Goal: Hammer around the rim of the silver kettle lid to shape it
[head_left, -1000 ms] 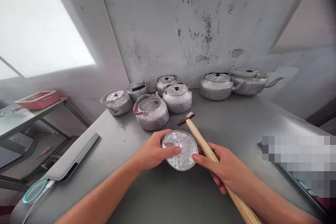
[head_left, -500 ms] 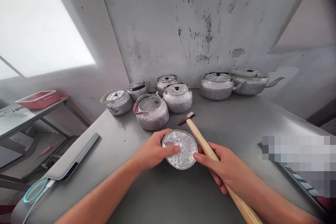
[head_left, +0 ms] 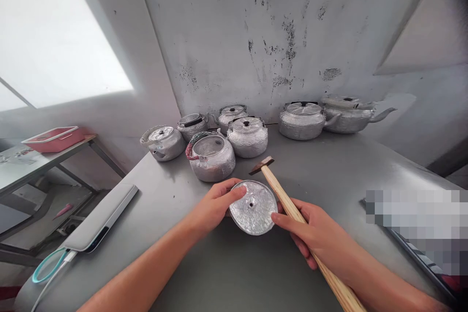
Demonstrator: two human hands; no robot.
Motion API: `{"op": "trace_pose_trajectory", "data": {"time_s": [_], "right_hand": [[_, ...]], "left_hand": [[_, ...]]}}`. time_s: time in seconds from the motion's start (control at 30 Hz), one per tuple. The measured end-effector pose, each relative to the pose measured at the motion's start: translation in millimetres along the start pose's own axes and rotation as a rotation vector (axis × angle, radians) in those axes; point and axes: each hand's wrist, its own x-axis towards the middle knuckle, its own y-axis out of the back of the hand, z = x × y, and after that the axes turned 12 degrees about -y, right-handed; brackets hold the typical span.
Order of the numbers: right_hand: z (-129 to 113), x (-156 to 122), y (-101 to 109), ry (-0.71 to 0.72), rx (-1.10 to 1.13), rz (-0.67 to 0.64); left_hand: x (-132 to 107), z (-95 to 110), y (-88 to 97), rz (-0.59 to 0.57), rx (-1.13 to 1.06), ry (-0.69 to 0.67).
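Note:
My left hand (head_left: 212, 209) grips a round hammered metal lid (head_left: 253, 207) by its left rim, thumb on the top edge. The lid shows a small hole at its centre and is tilted toward me above the grey table (head_left: 329, 175). My right hand (head_left: 316, 236) is closed round the wooden handle of a small hammer (head_left: 283, 197), and its forefinger touches the lid's right edge. The hammer head (head_left: 262, 165) points away from me, just beyond the lid. An open kettle without a lid (head_left: 212, 156), its handle wrapped in red and green cord, stands right behind the lid.
Several more hammered metal kettles (head_left: 302, 119) with lids line the back of the table by the stained wall. A flat grey device (head_left: 98, 219) with a teal loop lies at the left edge. A side table carries a pink tray (head_left: 54, 137). A blurred patch covers the right.
The lid has turned in my left hand: my thumb has moved from its middle to the rim, and its centre hole now shows. The hammer has barely moved.

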Motion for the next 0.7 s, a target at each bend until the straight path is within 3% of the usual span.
{"op": "trace_pose_trajectory", "data": {"time_s": [0.23, 0.5, 0.7], "right_hand": [[1.8, 2.0, 2.6, -0.003, 0.062, 0.036], [2.5, 3.3, 2.1, 0.005, 0.056, 0.026], [1.8, 3.1, 2.7, 0.009, 0.034, 0.024]], "left_hand": [[2.2, -6.9, 4.4, -0.040, -0.093, -0.028], [3.2, -4.8, 1.7, 0.095, -0.006, -0.031], [3.2, -1.6, -1.0, 0.108, 0.031, -0.026]]}}
